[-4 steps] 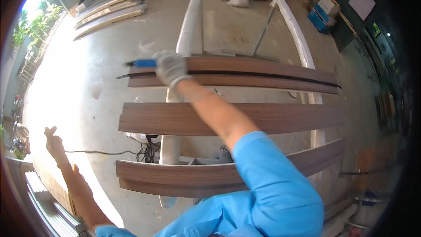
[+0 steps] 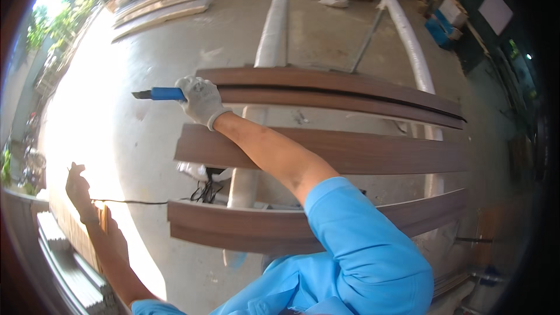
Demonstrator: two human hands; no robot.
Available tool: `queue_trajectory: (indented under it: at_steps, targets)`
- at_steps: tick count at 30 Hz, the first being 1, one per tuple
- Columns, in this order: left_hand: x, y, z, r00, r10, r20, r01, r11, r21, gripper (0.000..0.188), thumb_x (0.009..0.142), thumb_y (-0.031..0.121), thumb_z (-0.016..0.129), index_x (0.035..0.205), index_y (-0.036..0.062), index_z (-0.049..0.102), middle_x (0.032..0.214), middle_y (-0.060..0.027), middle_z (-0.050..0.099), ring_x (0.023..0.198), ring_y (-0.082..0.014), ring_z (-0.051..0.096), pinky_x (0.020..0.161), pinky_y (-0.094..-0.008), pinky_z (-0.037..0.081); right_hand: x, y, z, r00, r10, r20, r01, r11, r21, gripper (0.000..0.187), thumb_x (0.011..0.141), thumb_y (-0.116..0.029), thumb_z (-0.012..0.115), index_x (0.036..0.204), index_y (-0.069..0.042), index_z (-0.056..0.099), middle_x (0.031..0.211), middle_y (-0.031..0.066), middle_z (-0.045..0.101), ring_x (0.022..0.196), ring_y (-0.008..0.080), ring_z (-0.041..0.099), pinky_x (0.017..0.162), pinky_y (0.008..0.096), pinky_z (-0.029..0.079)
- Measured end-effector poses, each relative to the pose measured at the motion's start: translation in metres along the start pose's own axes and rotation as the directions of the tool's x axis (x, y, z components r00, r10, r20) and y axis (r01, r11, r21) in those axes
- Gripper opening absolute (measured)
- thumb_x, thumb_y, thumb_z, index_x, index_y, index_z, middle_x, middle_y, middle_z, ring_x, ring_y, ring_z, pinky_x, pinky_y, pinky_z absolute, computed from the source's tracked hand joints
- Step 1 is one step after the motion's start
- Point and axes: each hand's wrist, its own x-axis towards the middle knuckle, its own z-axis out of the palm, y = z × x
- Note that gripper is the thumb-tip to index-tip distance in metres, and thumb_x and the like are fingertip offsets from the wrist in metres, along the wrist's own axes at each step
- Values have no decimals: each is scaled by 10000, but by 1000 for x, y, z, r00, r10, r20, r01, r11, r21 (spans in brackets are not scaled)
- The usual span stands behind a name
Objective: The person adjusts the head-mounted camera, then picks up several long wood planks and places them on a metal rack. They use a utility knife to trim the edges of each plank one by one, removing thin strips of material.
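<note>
- Head view, right hand point(image 2: 201, 100): in a white work glove, arm stretched forward over the boards; grip closed around the blue handle of a utility knife point(image 2: 158, 94). The blade end juts out to the left of the fist, past the board ends, over bare floor. As a judgement, the knife is held level and clear of the wood so the edge touches nothing.
- Head view, left hand point(image 2: 79, 188): bare, low at the left, fingers loosely curled, grip holding nothing; it hovers above a pale ribbed panel point(image 2: 61, 242) at the frame's lower left, well apart from the knife.
- Head view, far brown boards point(image 2: 350, 90): a pair of long wood-grain boards lying close together; their left end is just beside the gloved hand.
- Head view, middle brown board point(image 2: 379, 151): passes under the right forearm.
- Head view, near brown board point(image 2: 233, 221): closest to the body, partly hidden by the blue sleeve.
- Head view, white wrapped rolls point(image 2: 274, 29): two long rolls running away from the person, crosswise under the boards; seemingly used as supports that keep the boards off the concrete floor point(image 2: 175, 41).
- Head view, black cable point(image 2: 134, 202): trails across the floor toward a dark tangle below the middle board.
- Head view, pale planks point(image 2: 163, 3): stacked at the far left, well apart.
</note>
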Motion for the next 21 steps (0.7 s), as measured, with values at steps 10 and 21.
queue_trajectory:
  at_steps: [10, 21]
  targets:
    - [-96, 149, 92, 748, 193, 635, -229, 973, -26, 309, 994, 268, 577, 1014, -19, 690, 722, -35, 622, 624, -84, 496, 562, -268, 414, -36, -126, -103, 824, -162, 543, -315, 666, 676, 371, 863, -306, 771, 1066, -6, 696, 824, 36, 666, 704, 113, 610, 665, 270, 500]
    - [-128, 179, 104, 679, 255, 689, -300, 952, -58, 284, 957, 300, 630, 947, 24, 695, 695, -149, 657, 620, -282, 645, 607, -396, 488, -89, -113, -153, 929, 49, 366, -225, 861, 456, 297, 897, -342, 733, 938, -49, 705, 731, 20, 651, 666, 97, 612, 623, 257, 497]
